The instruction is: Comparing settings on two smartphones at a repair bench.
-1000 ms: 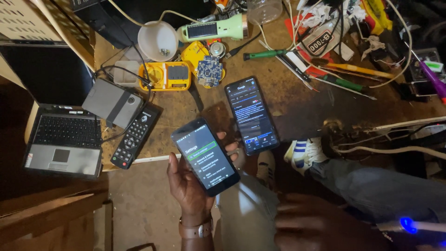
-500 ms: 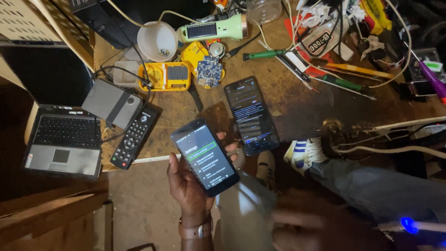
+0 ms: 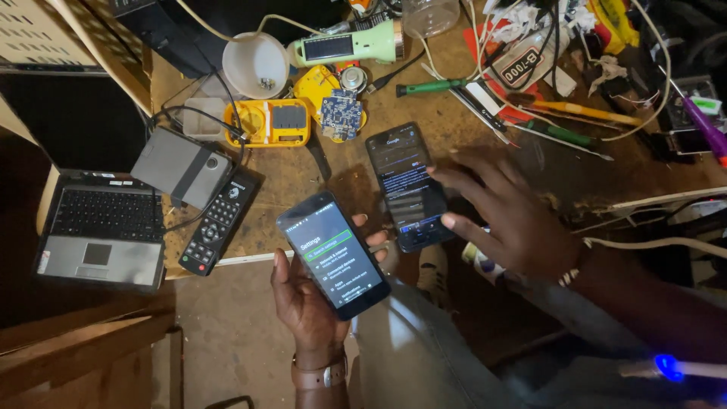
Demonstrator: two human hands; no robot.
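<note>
- Head view: left hand (image 3: 307, 299), palm up, at 6 o'clock of the frame; its fingers (image 3: 376, 240) are curled around a lit smartphone (image 3: 333, 254) and grip it, screen facing up, held off the edge of the surface (image 3: 485, 144).
- Head view: right hand (image 3: 511, 220) reaches in from 3 o'clock, fingers spread apart and holding nothing; the fingertips (image 3: 448, 221) touch the right edge of a second phone (image 3: 409, 185).
- Second phone lies flat on the surface, screen lit, at 1 o'clock from the held smartphone, just beside it.
- Black remote control (image 3: 219, 223) lies at 9 o'clock from the smartphone; open laptop (image 3: 102, 231) farther toward 9.
- Yellow casing (image 3: 269, 125) and blue circuit board (image 3: 341, 113) sit at 12 o'clock; green-handled screwdriver (image 3: 428, 87) at 1.
</note>
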